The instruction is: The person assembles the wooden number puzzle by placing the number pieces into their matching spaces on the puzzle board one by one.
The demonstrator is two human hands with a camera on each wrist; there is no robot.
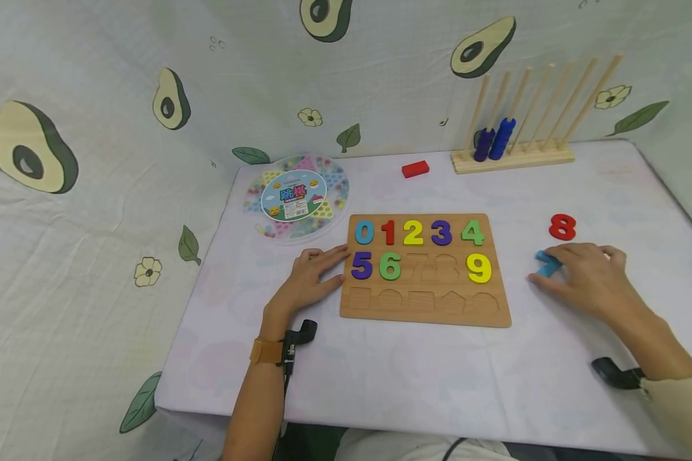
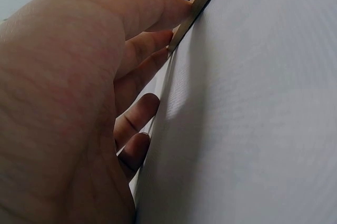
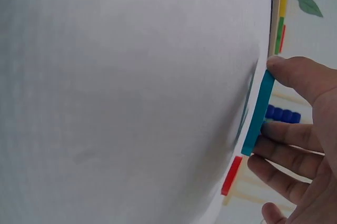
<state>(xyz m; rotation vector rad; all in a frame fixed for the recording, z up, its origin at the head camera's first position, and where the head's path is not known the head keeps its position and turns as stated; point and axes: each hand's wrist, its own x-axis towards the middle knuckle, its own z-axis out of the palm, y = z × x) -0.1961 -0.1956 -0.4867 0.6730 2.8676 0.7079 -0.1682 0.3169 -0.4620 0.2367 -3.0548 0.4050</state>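
Note:
A wooden number board (image 1: 427, 299) lies on the table, with several coloured numbers in its upper two rows. The recesses for 7 and 8 are bare, as is the bottom row of shapes. At the board's left edge, my left hand (image 1: 307, 282) touches the side with extended fingertips. Off to the right, my right hand (image 1: 591, 278) pinches a blue number 7 (image 1: 548, 264) between thumb and fingers. The right wrist view shows this blue piece (image 3: 259, 113) edge-on, tilted up, its shadow on the cloth. A red number 8 (image 1: 562, 226) lies just beyond that hand.
A wooden peg stand (image 1: 513, 160) with blue beads on two pegs is at the back right. Near the back edge lies a red block (image 1: 415, 169). A round clear case with a printed label (image 1: 294, 195) sits at the back left, against the avocado-patterned cloth (image 1: 254, 83).

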